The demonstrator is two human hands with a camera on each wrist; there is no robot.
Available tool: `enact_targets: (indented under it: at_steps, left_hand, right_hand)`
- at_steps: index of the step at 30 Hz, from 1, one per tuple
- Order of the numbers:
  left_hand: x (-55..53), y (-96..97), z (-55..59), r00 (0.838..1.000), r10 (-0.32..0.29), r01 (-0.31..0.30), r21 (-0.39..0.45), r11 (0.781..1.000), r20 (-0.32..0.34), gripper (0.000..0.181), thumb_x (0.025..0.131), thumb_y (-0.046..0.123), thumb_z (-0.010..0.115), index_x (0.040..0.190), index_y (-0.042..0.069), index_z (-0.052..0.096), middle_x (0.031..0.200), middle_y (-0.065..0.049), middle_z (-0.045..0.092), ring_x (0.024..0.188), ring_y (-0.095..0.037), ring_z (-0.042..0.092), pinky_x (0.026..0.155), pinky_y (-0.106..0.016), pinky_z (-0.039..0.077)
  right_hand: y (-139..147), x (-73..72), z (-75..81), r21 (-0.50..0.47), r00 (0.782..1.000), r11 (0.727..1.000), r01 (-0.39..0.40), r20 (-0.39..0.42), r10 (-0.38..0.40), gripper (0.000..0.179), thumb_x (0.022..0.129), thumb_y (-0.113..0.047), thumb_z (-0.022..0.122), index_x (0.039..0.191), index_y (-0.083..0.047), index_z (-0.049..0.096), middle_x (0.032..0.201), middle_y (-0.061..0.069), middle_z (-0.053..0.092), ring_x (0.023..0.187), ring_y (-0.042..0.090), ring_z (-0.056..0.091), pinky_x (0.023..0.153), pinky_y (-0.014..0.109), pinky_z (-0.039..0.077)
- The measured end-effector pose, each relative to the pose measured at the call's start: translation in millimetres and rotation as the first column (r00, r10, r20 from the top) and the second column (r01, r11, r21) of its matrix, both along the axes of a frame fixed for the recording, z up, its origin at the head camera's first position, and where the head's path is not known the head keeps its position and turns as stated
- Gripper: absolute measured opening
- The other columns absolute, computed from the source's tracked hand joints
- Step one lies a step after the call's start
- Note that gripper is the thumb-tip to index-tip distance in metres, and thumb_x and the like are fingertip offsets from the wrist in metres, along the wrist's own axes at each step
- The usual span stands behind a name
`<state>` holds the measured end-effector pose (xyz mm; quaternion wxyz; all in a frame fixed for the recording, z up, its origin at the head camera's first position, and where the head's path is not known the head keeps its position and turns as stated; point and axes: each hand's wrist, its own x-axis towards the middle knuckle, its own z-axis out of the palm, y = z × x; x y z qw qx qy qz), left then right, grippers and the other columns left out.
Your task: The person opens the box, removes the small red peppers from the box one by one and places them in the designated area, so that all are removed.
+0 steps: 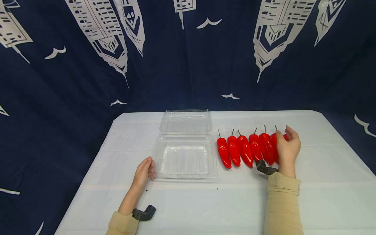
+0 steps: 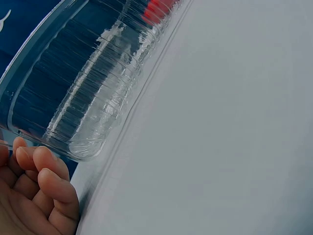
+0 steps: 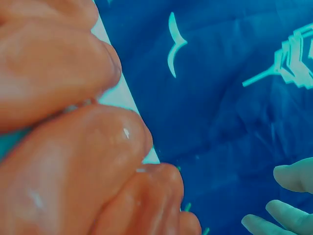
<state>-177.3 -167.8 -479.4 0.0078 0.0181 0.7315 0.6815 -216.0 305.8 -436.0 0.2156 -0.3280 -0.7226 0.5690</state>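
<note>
A clear plastic clamshell container point(image 1: 185, 174) lies on the table with its lid point(image 1: 185, 122) folded back. At its left side, my left hand point(image 1: 144, 170) pinches the rim. Its curled fingers point(image 2: 53, 183) bunch up below the container's corner in the left wrist view. Several red peppers point(image 1: 244, 151) with thin dark stems form a row to the right of the container. My right hand point(image 1: 288, 148) is over the right end of this row, partly hiding the last pepper point(image 1: 285, 137). In the right wrist view, its thumb and fingers point(image 3: 288, 215) are spread apart.
A white cloth covers the table point(image 1: 235, 209), with a dark blue patterned curtain point(image 1: 188, 71) behind it. Small dark specks lie in front of the container. Each wrist carries a black camera mount point(image 1: 144, 213).
</note>
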Motion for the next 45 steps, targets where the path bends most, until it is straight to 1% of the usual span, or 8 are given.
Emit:
enact_targets:
  at_steps: [2,7,12,24,30,37,41,45]
  left_hand:
    - [0.0,-0.8,-1.0,1.0,0.005,-0.005,-0.002,1.0,-0.002,0.036,0.105,0.029,0.028,0.083,0.003,0.042,0.063,-0.002,0.037,0.051,-0.01,0.039,0.046,-0.019,0.037]
    - [0.6,-3.3,-0.9,1.0,0.013,-0.013,-0.001,1.0,0.001,0.037,0.105,0.029,0.028,0.082,0.003,0.042,0.063,-0.002,0.037,0.051,-0.01,0.039,0.046,-0.019,0.036]
    - [0.5,-4.8,-1.5,1.0,0.022,-0.022,-0.004,1.0,0.002,0.038,0.105,0.03,0.029,0.083,0.002,0.042,0.063,-0.002,0.037,0.051,-0.01,0.039,0.046,-0.02,0.037]
    - [-1.0,-4.1,-1.3,0.999,0.028,-0.028,-0.005,1.0,0.017,0.036,0.105,0.029,0.029,0.084,0.002,0.043,0.065,-0.002,0.039,0.05,-0.009,0.039,0.046,-0.02,0.036]
    - [-2.1,-5.3,2.2,0.999,0.015,-0.017,0.043,0.999,0.048,0.034,0.105,0.021,0.027,0.084,0.001,0.042,0.066,-0.003,0.04,0.05,-0.01,0.04,0.046,-0.021,0.036]
    - [-3.4,-5.4,7.9,0.999,0.048,-0.048,0.027,0.998,0.006,0.029,0.105,0.017,0.028,0.086,-0.001,0.041,0.069,-0.006,0.042,0.055,-0.012,0.042,0.049,-0.021,0.038]
    - [-4.8,-4.2,12.6,0.992,0.127,-0.128,-0.07,0.989,-0.015,0.028,0.103,0.022,0.036,0.089,0.0,0.044,0.074,-0.006,0.048,0.061,-0.012,0.048,0.053,-0.021,0.043]
    - [-7.2,-6.1,18.9,0.986,0.16,-0.169,-0.25,0.953,-0.056,0.028,0.101,0.029,0.042,0.097,0.003,0.049,0.089,-0.009,0.056,0.079,-0.016,0.056,0.069,-0.026,0.048]
  right_hand:
    - [9,-12.5,-20.8,0.048,1.0,0.999,-0.012,0.006,0.011,0.056,0.093,-0.043,0.05,0.145,-0.028,0.034,0.148,-0.003,0.034,0.135,0.021,0.031,0.104,0.039,0.032]
    - [13,-29.6,-44.5,0.142,0.999,0.989,-0.035,0.04,0.03,0.058,0.092,-0.049,0.049,0.145,-0.032,0.032,0.148,-0.007,0.034,0.135,0.017,0.031,0.104,0.039,0.034]
    - [1,-28.5,-34.5,0.16,0.995,0.982,-0.096,0.052,0.089,0.061,0.091,-0.045,0.054,0.145,-0.026,0.033,0.148,0.0,0.034,0.135,0.024,0.031,0.104,0.046,0.034]
    - [-51,0.1,13.9,0.141,0.969,0.96,-0.241,0.098,0.229,0.061,0.095,-0.033,0.05,0.147,-0.012,0.028,0.15,0.012,0.03,0.135,0.032,0.028,0.104,0.051,0.032]
    - [-56,-1.7,15.4,0.222,0.927,0.903,-0.367,0.165,0.336,0.061,0.095,-0.03,0.049,0.147,-0.006,0.026,0.147,0.02,0.031,0.13,0.038,0.033,0.101,0.054,0.033]
    - [-61,-0.8,17.5,0.291,0.864,0.817,-0.498,0.244,0.44,0.064,0.095,-0.03,0.051,0.147,-0.005,0.024,0.143,0.027,0.031,0.123,0.047,0.037,0.093,0.059,0.039]
    - [-63,1.2,17.2,0.346,0.828,0.753,-0.56,0.267,0.493,0.065,0.093,-0.029,0.052,0.146,-0.003,0.025,0.14,0.03,0.034,0.12,0.049,0.039,0.089,0.061,0.041]
    - [-65,2.9,17.1,0.41,0.797,0.683,-0.604,0.286,0.533,0.065,0.092,-0.026,0.056,0.144,-0.001,0.027,0.134,0.032,0.039,0.115,0.049,0.042,0.086,0.061,0.042]
